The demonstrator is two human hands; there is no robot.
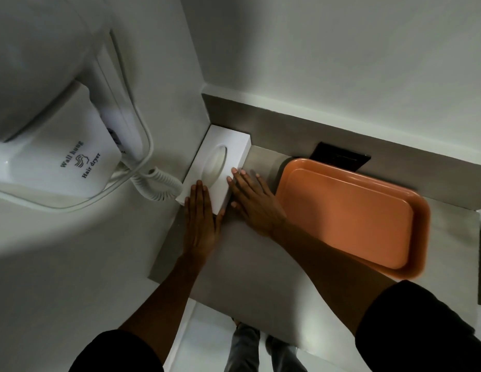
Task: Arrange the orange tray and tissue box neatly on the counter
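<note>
A white tissue box (220, 154) with an oval slot lies in the far left corner of the grey counter (242, 269), against both walls. My left hand (200, 224) lies flat with its fingers on the box's near end. My right hand (251, 202) is pressed flat against the box's right side, fingertips at its upper edge. The empty orange tray (352, 218) lies on the counter to the right of my right hand, apart from the box, its near corner reaching the counter's front edge.
A white wall-hung hair dryer (56, 146) with a coiled cord (158, 185) is mounted on the left wall; the cord hangs right beside the box. A dark rectangular panel (338, 157) sits behind the tray at the back wall. Below the counter edge, floor and feet show.
</note>
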